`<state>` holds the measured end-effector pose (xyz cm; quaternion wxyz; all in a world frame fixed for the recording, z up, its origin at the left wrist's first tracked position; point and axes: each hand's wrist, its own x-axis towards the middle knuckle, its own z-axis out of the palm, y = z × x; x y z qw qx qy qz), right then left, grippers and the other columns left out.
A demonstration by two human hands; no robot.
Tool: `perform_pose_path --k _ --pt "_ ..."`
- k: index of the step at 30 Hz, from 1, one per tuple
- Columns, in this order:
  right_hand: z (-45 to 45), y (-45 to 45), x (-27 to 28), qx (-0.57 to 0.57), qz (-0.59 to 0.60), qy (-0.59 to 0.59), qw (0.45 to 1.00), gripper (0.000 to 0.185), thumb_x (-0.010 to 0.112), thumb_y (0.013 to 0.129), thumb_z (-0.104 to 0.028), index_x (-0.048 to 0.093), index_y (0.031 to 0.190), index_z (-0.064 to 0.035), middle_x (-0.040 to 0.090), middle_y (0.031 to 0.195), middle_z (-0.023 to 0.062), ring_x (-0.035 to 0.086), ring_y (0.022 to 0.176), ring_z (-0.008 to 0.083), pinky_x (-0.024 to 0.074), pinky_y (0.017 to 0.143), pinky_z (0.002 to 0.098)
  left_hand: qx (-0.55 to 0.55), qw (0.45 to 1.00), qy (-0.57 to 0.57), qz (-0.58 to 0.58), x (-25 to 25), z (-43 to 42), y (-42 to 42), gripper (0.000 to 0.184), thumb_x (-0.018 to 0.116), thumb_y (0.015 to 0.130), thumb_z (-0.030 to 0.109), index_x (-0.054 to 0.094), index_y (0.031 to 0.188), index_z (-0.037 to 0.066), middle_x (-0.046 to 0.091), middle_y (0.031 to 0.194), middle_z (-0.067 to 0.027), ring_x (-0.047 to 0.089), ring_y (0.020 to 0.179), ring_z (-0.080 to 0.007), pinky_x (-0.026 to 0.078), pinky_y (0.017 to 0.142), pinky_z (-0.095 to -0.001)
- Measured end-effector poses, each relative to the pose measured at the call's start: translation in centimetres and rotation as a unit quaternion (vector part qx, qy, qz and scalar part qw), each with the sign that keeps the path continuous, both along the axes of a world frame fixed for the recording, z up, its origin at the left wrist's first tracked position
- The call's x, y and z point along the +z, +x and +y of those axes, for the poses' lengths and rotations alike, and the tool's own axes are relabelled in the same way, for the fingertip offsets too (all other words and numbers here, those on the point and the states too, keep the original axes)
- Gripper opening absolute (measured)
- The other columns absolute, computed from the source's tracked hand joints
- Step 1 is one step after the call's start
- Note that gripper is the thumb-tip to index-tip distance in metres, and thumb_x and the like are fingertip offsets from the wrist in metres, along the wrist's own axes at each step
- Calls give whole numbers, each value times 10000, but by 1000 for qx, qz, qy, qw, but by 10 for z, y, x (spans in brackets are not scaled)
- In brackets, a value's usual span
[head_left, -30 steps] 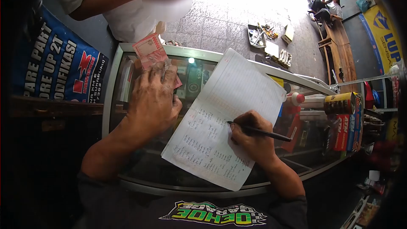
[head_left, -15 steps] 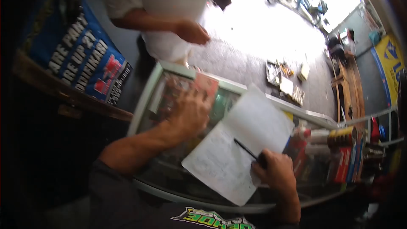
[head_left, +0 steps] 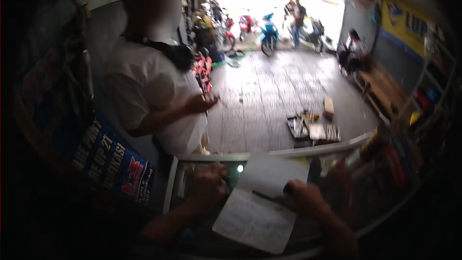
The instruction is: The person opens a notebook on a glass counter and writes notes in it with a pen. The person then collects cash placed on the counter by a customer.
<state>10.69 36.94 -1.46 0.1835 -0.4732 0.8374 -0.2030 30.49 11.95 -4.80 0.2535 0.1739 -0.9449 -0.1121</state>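
Note:
An open notebook (head_left: 255, 221) with handwriting on its near page lies on the glass counter (head_left: 169, 183). My right hand (head_left: 308, 197) is closed around a dark pen (head_left: 262, 195), whose thin end points left over the pages near the fold. To the left of the notebook, my left hand (head_left: 208, 185) rests on the counter top, dim and a little blurred, its fingers appearing loosely apart. I cannot make out anything held in it.
Across the counter stands a person in a white shirt (head_left: 159, 86), one hand (head_left: 201, 103) held out. A parts tray (head_left: 298, 126) and a small box (head_left: 328, 107) sit on the tiled floor. Cans (head_left: 375, 144) line the counter's right. Motorbikes (head_left: 269, 36) stand outside.
My view has tilted up, so the doorway and the person's upper body now show. The notebook and hands sit lower in view. The pen stays in my right hand.

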Motion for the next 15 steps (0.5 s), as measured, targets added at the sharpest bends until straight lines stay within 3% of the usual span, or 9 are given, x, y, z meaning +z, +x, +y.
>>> perform_pose_path --k 1,3,5,9,11,12,13,14,15 --pt "1 1 -3 -9 -8 -30 999 531 774 855 -562 709 994 -54 738 1046 151 743 940 362 589 813 483 33 998 35 -35 7 2 3 411 691 798 50 647 1206 32 703 1030 -221 706 970 -389 530 934 -501" --pt "4 -4 -8 -3 18 -60 998 514 755 883 -557 703 1020 -64 734 1044 132 746 925 352 594 802 486 42 997 -40 -42 -9 -3 7 407 672 800 48 659 1207 53 712 1000 -204 707 945 -390 543 897 -490" --pt "4 -11 -15 5 32 -79 996 512 741 896 -565 700 1043 -76 730 1036 131 746 926 354 595 803 487 39 999 -30 18 -15 -6 5 368 650 814 104 660 1181 115 715 1090 -138 698 993 -344 462 888 -467" --pt "10 -16 -6 -32 38 -173 984 509 744 899 -556 691 1068 -79 734 1040 127 747 922 353 600 803 478 -2 992 -76 97 -3 14 3 349 643 807 110 659 1156 94 711 1068 -122 692 973 -331 464 894 -476" --pt "20 -11 6 -43 35 -289 956 478 789 887 -503 688 1052 -66 744 1027 102 760 868 295 614 760 418 -19 984 -31 172 20 47 6 361 653 778 90 656 1138 65 706 1059 -114 681 951 -333 466 913 -474" --pt "26 -7 11 -31 4 -323 946 491 811 877 -493 692 1069 -57 745 1061 123 758 879 268 616 756 404 -27 979 -12 203 25 63 7 335 677 784 90 650 1114 45 702 1053 -105 669 942 -334 470 945 -479" --pt "42 2 23 -20 -82 -313 946 503 774 904 -509 689 1142 -74 731 1123 148 756 942 327 607 837 467 -43 979 -16 200 21 73 4 335 677 784 90 650 1114 45 702 1053 -105 669 942 -334 470 945 -479" --pt "56 7 24 6 -120 -346 931 530 780 905 -507 682 1199 -77 725 1151 173 749 974 348 607 849 465 -58 963 -116 236 12 80 -3 283 702 843 163 653 1105 65 708 1076 -89 664 985 -318 465 969 -496" --pt "72 15 17 25 -156 -379 912 562 787 906 -505 675 1256 -79 719 1179 198 743 1006 369 608 861 463 -90 962 -112 233 13 96 -24 283 702 843 163 653 1105 65 708 1076 -89 664 985 -318 465 969 -496"
